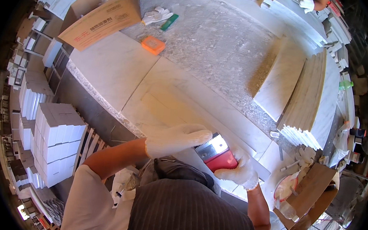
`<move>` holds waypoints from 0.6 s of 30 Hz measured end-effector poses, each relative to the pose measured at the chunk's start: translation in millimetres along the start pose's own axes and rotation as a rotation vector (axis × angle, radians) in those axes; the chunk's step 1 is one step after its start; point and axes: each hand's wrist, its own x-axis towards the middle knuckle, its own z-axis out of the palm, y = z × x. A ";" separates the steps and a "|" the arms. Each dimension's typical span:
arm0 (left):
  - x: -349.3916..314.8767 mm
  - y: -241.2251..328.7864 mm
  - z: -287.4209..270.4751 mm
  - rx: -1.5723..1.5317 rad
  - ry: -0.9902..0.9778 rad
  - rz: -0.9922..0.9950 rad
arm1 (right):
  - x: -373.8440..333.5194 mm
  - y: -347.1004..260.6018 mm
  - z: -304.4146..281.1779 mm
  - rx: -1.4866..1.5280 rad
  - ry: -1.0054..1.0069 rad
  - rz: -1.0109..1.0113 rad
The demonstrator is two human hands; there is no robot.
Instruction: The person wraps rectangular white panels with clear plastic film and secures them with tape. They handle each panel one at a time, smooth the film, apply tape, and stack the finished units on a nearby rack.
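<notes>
My right hand, in a white work glove, grips the red handle of a notched spreader with a toothed metal blade. The blade is tilted up toward my left hand, which is also gloved. Its fingers are stretched out and held together, with the tips beside the toothed edge; whether they touch it I cannot tell. Both hands are over the near part of a work surface laid with grey-white marble slabs. A thin tan patch marks the slab beyond my left hand.
A cardboard box, an orange container, a spare glove and a green block lie at the far left. Marble strips stand stacked at right. An opened carton sits near right; another person's gloved hand shows far right.
</notes>
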 end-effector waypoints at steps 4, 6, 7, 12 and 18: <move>-3.2 4.7 6.9 -0.251 -0.031 0.023 | 3.0 -15.8 2.1 0.157 -0.069 0.024; -2.5 -1.9 7.4 -0.331 -0.022 0.057 | 2.3 -15.9 1.8 0.120 -0.068 0.024; -1.9 -8.4 7.8 -0.372 -0.016 0.075 | 3.5 -23.5 1.6 0.113 -0.085 0.063; 8.0 -44.1 9.4 -0.424 0.154 0.098 | 5.2 -30.5 2.0 0.039 -0.094 0.058; -1.4 -13.5 14.0 -0.029 0.540 0.050 | 13.1 -39.5 -2.9 -0.207 -0.142 0.054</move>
